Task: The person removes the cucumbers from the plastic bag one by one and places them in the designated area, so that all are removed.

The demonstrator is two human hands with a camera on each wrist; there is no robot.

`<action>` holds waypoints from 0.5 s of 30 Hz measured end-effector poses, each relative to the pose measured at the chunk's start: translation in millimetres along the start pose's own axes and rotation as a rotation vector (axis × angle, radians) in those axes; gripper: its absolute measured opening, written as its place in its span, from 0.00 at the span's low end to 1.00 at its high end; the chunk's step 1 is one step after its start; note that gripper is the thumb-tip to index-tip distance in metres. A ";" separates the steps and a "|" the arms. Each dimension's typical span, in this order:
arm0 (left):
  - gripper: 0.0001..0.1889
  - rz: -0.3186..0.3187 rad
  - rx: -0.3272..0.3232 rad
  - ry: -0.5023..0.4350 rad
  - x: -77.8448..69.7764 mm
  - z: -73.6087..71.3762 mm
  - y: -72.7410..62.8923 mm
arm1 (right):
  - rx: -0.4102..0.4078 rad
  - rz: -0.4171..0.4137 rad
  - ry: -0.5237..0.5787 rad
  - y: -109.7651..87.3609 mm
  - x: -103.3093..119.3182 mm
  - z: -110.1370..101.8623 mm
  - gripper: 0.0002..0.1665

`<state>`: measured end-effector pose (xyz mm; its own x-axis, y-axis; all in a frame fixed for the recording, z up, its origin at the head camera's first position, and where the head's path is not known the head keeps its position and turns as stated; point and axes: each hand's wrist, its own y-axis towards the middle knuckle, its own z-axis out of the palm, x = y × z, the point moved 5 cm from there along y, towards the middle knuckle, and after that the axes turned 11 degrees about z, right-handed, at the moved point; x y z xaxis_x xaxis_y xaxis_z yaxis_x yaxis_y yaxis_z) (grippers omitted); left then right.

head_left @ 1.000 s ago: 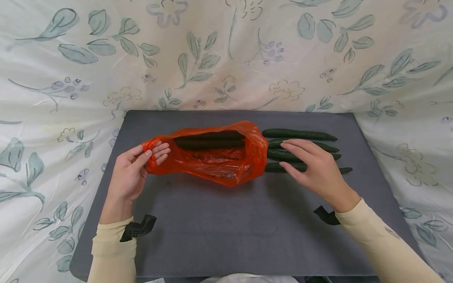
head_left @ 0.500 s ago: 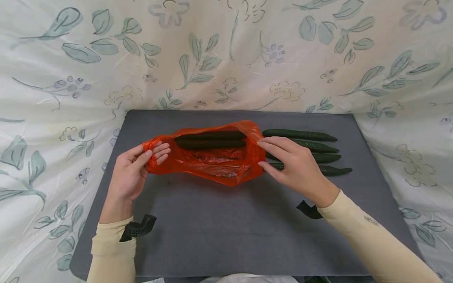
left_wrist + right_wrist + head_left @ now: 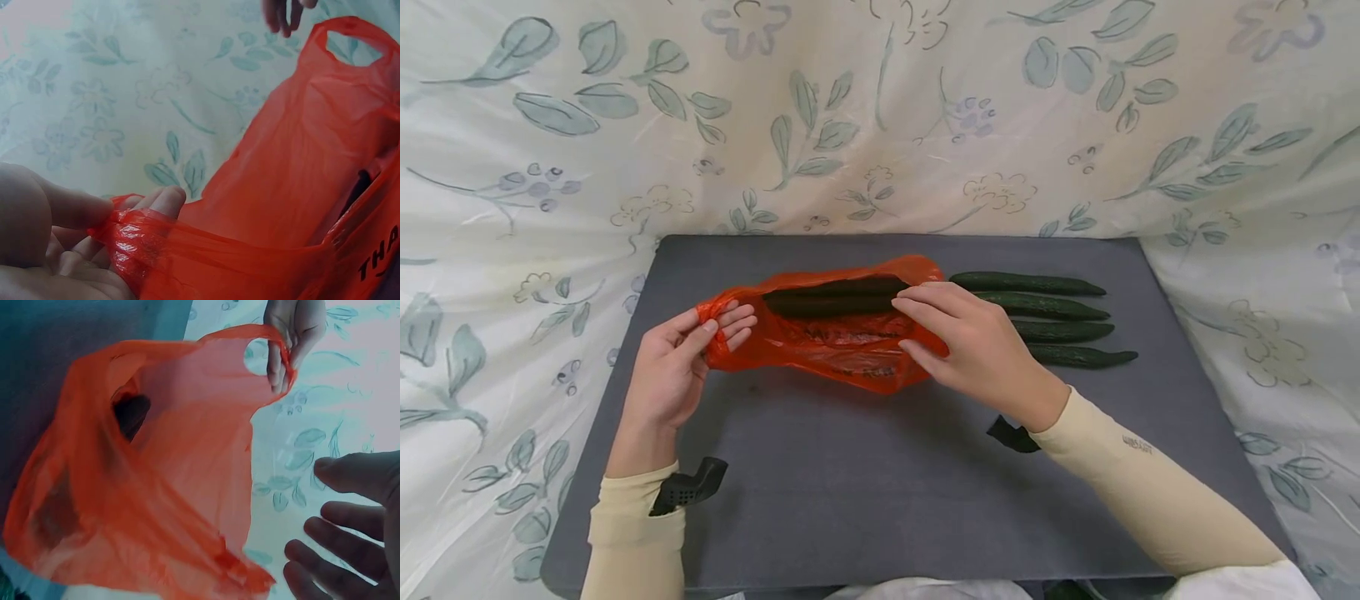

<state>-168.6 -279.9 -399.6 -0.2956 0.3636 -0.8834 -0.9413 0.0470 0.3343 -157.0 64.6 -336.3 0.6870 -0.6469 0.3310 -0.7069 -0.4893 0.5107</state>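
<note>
My left hand (image 3: 672,362) grips a handle of the red plastic bag (image 3: 820,352), the thumb pressed against the loop while the fingertips poke through it. The bag's mouth gapes upward. Dark green cucumbers (image 3: 827,307) lie inside, along its far wall. Over the bag's right end hovers my right hand (image 3: 973,342), thumb and fingers apart and nothing between them. The right wrist view shows its spread fingers (image 3: 340,547) beside the bag (image 3: 200,450). Several more cucumbers (image 3: 1048,307) lie side by side on the table to the right, their left ends partly behind my right hand.
A dark grey table (image 3: 850,483) bears everything. A floral curtain (image 3: 880,117) hangs along its far edge and both sides. Printed lettering (image 3: 378,253) shows on the bag in the left wrist view.
My right hand has moved left, from above the loose cucumbers to over the bag's right end. My left hand keeps its hold on the handle; the loose cucumbers lie as before.
</note>
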 end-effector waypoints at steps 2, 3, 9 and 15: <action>0.23 0.000 0.000 -0.006 0.0 -0.4 -0.2 | 0.023 0.014 -0.008 6.6 2.8 6.3 0.30; 0.23 -0.001 0.000 -0.011 0.1 -0.5 -0.3 | 0.034 0.021 -0.014 9.8 4.2 9.7 0.29; 0.23 -0.006 -0.001 -0.009 1.0 -1.0 -0.5 | 0.088 0.036 -0.034 24.5 11.6 28.9 0.27; 0.23 -0.012 -0.009 -0.010 2.0 -2.3 0.1 | 0.133 0.041 -0.049 34.5 15.8 46.8 0.25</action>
<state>-169.7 -281.3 -402.1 -0.2823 0.3720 -0.8843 -0.9463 0.0434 0.3204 -178.4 10.2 -350.6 0.6503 -0.6940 0.3088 -0.7525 -0.5331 0.3868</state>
